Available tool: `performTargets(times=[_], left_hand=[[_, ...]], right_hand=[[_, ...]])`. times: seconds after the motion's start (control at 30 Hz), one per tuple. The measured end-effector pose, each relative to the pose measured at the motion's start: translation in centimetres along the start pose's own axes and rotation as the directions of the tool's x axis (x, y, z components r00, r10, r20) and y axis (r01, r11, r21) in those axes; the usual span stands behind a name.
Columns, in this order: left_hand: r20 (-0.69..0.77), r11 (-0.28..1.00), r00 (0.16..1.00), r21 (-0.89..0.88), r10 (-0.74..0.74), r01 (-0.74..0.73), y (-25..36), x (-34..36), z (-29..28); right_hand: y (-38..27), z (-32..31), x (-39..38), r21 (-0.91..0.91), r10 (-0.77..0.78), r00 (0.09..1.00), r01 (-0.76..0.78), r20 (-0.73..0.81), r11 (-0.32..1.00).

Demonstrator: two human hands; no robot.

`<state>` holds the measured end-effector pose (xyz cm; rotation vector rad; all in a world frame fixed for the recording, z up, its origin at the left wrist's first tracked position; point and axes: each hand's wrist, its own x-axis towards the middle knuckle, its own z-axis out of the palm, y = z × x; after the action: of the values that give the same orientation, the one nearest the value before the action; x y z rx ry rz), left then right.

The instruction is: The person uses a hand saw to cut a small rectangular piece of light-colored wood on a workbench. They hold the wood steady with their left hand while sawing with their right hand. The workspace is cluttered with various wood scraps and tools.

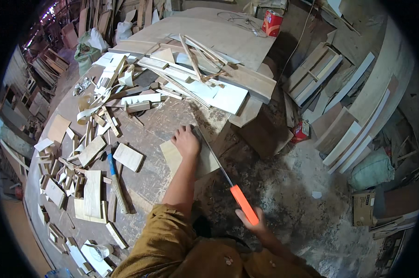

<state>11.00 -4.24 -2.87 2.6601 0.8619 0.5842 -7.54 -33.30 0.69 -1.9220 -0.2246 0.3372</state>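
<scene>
A thin, pale wooden board (208, 158) lies at the near right edge of the worktable, partly hidden under my left arm. My left hand (187, 140) rests on its far part, fingers spread and pressed down. My right hand (254, 220) is closed round the orange handle of a handsaw (243, 204). Its long, narrow blade slants away to the far left, along the board's right side and close to my left fingertips. Whether the teeth are in the wood cannot be made out.
Wood offcuts (92, 150) clutter the worktable (144, 185) on the left, beside a hammer-like tool (120, 192) with a wooden handle. Farther off lie strips and white-faced boards (225, 97). A red can (272, 23) stands at the back. Planks (353, 143) and a sack (372, 167) are at right.
</scene>
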Motion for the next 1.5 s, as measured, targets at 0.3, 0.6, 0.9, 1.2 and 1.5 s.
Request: performTargets(times=[0.3,0.6,0.9,1.2,1.5], left_hand=[[0.002,0.999,0.999,-0.027,0.038,-0.038,0.2,-0.2,0.3],[-0.012,1.000,1.000,-0.005,0.017,-0.017,-0.1,0.3,1.0],[0.018,0.999,0.999,-0.044,0.028,-0.027,0.4,-0.1,0.5],[-0.033,1.000,0.999,-0.020,-0.009,0.008,0.4,0.0,-0.2],[-0.008,1.000,1.000,-0.025,0.005,-0.005,0.1,0.2,0.6]], right_hand=[[-1.5,0.9,6.1,0.023,-0.127,0.992,0.127,-0.006,0.992],[3.5,-2.0,-3.4,0.003,0.045,0.999,-0.045,-0.010,0.999],[-0.8,1.5,8.7,0.022,-0.176,0.984,0.176,-0.018,0.984],[1.9,-4.4,-3.9,0.008,0.043,0.992,-0.044,0.121,0.999],[-0.8,0.2,7.7,-0.138,-0.007,1.000,0.005,-0.015,0.990]])
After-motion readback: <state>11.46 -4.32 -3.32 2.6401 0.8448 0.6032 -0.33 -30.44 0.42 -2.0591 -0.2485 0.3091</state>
